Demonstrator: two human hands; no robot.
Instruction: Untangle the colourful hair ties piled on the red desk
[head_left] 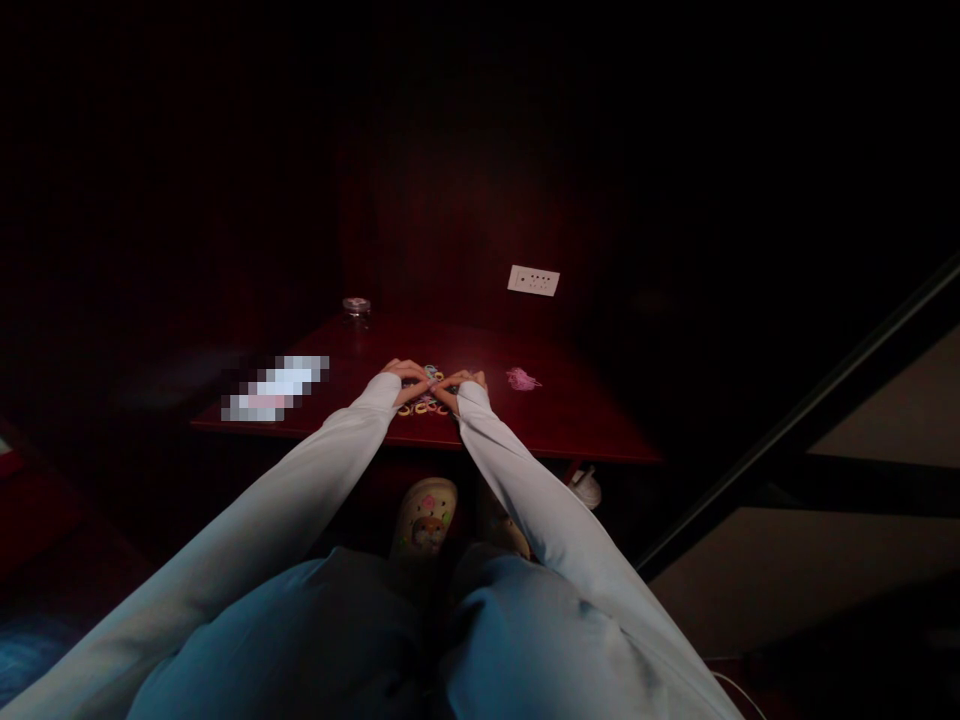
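Over the middle of the dark red table, my left hand (407, 372) and my right hand (463, 380) meet at the fingertips. Both have their fingers pinched together, and what they hold, if anything, is too small to make out. Beneath and around them lie several small coloured rings (422, 408), yellow, pink and pale blue, which look like hair ties. My hands partly hide this group. A loose pile of thin pink bands (523, 379) rests on the table to the right of my right hand.
A clear lidded jar (357, 313) stands at the table's back left. A blurred-out pale item (277, 388) lies on the left. The wall behind has a white power socket (534, 281). Below the front edge (540, 457) are decorated clogs (425, 515) and a whitish object (586, 488).
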